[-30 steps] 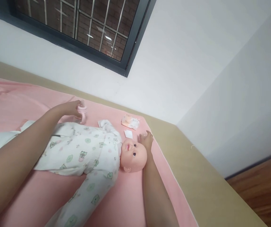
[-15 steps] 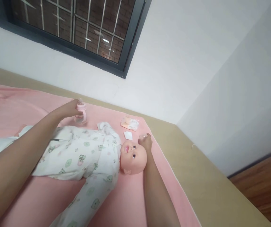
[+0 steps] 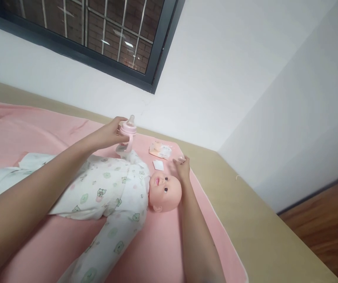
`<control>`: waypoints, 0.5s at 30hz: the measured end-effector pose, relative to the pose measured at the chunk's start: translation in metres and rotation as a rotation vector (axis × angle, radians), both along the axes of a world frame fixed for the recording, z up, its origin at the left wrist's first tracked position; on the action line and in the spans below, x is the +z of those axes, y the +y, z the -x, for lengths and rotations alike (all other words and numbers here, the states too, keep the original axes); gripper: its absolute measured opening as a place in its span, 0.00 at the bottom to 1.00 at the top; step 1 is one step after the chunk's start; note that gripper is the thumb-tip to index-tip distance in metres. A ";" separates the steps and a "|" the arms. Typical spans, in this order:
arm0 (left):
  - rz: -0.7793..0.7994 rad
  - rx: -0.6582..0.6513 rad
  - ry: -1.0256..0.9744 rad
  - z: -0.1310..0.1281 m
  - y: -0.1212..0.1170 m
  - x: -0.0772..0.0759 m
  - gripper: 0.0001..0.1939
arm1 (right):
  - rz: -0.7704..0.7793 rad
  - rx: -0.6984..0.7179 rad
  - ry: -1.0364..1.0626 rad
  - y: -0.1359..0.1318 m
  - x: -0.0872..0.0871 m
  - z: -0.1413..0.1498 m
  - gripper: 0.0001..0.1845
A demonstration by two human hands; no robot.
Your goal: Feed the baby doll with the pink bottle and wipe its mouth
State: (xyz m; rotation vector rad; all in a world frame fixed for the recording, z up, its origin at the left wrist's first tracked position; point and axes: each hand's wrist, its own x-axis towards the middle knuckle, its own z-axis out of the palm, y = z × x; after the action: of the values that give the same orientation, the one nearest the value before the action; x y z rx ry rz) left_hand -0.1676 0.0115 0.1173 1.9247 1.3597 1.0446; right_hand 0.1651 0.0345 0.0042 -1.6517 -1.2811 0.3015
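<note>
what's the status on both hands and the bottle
Left hand gripping clear baby bottle with pink collar and handle, teat up. Right hand holding small clear plastic piece. White print sleeve of bald plastic doll near bottle, contact unclear.

A dark-framed window (image 3: 154, 55) is set in the white wall (image 3: 216, 70), barred and backed by brick, with lights mirrored in its glass. Reddish-brown wood grain (image 3: 328, 224) is seen at right.

No readable text or labels.
</note>
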 end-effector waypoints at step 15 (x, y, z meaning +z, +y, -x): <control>-0.198 -0.221 0.185 -0.025 -0.062 0.023 0.40 | -0.326 0.731 0.266 -0.087 0.132 0.094 0.38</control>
State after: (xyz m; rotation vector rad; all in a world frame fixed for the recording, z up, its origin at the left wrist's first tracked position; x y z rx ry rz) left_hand -0.1427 -0.0507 0.1399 2.3071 1.1398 0.9408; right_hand 0.0716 -0.0524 0.1360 -0.7941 -1.5868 0.6832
